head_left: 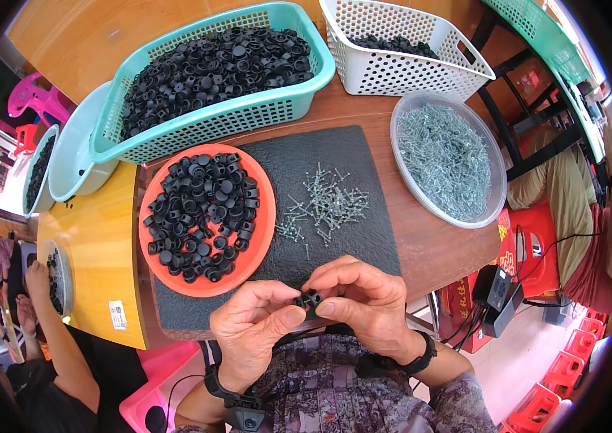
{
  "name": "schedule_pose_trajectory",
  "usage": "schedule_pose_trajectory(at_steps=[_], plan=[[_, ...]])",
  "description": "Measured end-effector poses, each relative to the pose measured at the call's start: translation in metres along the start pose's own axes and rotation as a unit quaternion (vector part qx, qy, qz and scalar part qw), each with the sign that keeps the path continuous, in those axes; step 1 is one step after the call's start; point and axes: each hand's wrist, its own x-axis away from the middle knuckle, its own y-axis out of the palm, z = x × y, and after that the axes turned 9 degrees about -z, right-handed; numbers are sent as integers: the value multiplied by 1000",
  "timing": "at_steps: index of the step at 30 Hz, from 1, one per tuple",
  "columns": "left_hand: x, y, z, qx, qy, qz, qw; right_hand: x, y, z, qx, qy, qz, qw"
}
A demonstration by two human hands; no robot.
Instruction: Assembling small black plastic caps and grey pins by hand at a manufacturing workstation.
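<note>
The left hand (252,321) and right hand (363,299) meet over the table's (436,245) near edge, both grips pinching one small black plastic part (309,299) between fingertips, its long axis running left-right, equally near both.

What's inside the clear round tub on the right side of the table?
The clear round tub holds a dense heap of silvery screws, spread nearly wall to wall. The tub's bottom is covered by them, so anything beneath cannot be seen.
</note>
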Motion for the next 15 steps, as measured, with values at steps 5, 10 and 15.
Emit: schedule_pose_trajectory(at_steps=[5, 10, 15], plan=[[2, 0, 3, -9, 9, -23, 1000, 0, -4, 8, -118, 25, 10, 993], [0, 4, 9, 17, -6, -30, 999, 0, -6, 6, -199, 109, 24, 974], [0, 3, 10, -11, -5, -23, 1000, -1, -4, 8, -204, 115, 29, 972]])
